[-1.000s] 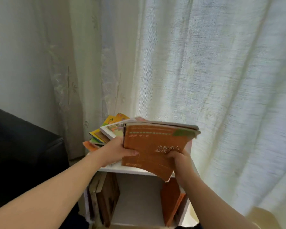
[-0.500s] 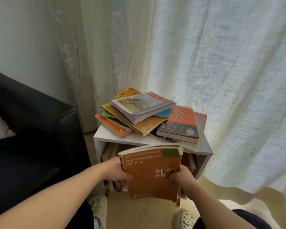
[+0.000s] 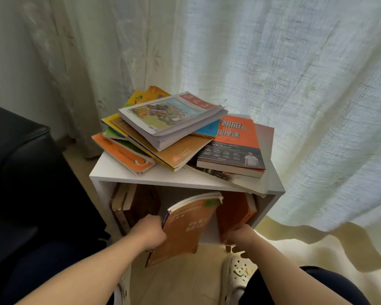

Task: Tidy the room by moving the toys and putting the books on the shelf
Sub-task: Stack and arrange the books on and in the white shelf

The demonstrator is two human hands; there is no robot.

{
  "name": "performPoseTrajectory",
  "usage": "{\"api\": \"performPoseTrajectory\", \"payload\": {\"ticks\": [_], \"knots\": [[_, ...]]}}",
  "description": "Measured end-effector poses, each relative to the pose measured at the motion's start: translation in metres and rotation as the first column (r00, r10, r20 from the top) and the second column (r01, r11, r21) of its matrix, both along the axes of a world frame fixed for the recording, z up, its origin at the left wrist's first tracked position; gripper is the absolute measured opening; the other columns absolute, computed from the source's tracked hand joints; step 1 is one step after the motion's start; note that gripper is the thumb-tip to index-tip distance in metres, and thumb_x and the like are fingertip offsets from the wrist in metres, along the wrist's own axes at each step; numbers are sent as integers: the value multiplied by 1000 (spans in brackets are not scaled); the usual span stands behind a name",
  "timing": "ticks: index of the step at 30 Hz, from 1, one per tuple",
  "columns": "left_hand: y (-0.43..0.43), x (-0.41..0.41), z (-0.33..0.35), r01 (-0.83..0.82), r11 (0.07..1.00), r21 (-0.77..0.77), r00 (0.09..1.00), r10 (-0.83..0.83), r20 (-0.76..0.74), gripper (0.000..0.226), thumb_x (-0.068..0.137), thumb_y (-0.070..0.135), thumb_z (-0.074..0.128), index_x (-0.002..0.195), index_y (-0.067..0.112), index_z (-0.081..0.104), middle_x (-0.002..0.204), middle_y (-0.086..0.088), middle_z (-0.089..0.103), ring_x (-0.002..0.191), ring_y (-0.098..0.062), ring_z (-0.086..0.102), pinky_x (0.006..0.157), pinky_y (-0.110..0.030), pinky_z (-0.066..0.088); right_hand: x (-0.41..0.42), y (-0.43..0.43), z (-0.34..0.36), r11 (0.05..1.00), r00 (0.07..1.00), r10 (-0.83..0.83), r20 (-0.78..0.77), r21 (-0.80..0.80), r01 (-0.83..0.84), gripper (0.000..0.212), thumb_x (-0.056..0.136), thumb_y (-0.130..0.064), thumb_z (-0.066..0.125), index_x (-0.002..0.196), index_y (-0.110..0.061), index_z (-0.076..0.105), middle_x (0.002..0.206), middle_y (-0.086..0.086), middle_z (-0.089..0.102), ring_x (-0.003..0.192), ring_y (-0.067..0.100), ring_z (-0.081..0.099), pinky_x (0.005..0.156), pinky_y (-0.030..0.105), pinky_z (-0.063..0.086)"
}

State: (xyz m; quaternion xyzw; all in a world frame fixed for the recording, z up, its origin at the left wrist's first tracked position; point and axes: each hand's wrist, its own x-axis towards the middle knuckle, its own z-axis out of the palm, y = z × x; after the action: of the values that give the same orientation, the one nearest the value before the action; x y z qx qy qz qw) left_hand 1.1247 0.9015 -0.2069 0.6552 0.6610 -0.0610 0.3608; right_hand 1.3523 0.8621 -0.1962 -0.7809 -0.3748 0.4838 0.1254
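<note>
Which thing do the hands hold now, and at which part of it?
The left hand holds the orange book by its left edge. Whether the right hand has any grip cannot be told.

Room in home. Long thin white curtains (image 3: 273,73) hang from 11 to 2 o'clock. Soft black leather sofa (image 3: 20,172) at 9 o'clock. Small white wooden cube shelf (image 3: 119,170) in middle, messy pile of colourful books (image 3: 169,119) on top. Cream holey house clog (image 3: 238,274) on floor at 5 o'clock.
</note>
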Motion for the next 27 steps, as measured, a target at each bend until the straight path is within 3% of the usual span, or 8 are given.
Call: {"api": "performPoseTrajectory", "payload": {"ticks": [2,5,7,10,15,22,27], "knots": [[9,17,-4,-69,997,34,996,67,63,18,81,14,51,63,17,48,73,-3,55,61,-18,52,49,-25,35,11,5,-7,999,999,-52,0,-16,52,22,87,-7,50,106,-2,60,89,10,53,59,15,46,49,18,36],[16,46,-6,-105,987,123,994,102,31,18,87,16,48,93,9,63,96,-9,64,89,-24,64,68,-27,48,20,8,-11,997,998,-63,-17,-41,62,19,87,-9,51,102,-2,60,84,7,54,62,16,49,50,19,38],[17,68,-7,-117,970,212,992,122,-10,26,91,19,46,107,8,63,107,-11,65,101,-27,63,78,-30,49,24,9,-13,998,998,-46,-35,-38,45,10,89,-8,51,96,-6,56,79,3,53,64,15,50,49,19,39],[21,106,-15,-137,969,206,988,148,-39,30,94,20,44,115,8,60,114,-11,63,106,-27,61,84,-31,49,38,8,-21,988,983,-154,-100,-49,150,15,89,-12,50,101,-6,59,73,3,53,56,14,48,48,18,37],[34,161,-38,-154,981,113,987,157,-16,32,98,20,39,126,11,52,120,-10,61,109,-25,59,81,-30,47,50,6,-34,956,938,-293,-185,-89,281,19,92,-25,49,99,-10,57,75,2,57,56,14,51,50,19,36],[35,199,-68,-111,992,56,994,112,-16,36,99,23,38,134,15,45,122,-9,60,110,-26,59,83,-31,46,74,10,-50,942,924,-332,-190,-104,318,9,94,-15,45,95,-9,52,73,5,54,55,16,48,46,18,33],[37,202,-72,47,996,75,999,-45,-28,53,99,26,40,146,23,16,120,-11,57,106,-25,60,86,-33,51,79,11,-58,943,930,-328,-166,-115,312,11,94,-13,44,98,-7,53,73,6,54,56,17,48,47,19,33]]}}
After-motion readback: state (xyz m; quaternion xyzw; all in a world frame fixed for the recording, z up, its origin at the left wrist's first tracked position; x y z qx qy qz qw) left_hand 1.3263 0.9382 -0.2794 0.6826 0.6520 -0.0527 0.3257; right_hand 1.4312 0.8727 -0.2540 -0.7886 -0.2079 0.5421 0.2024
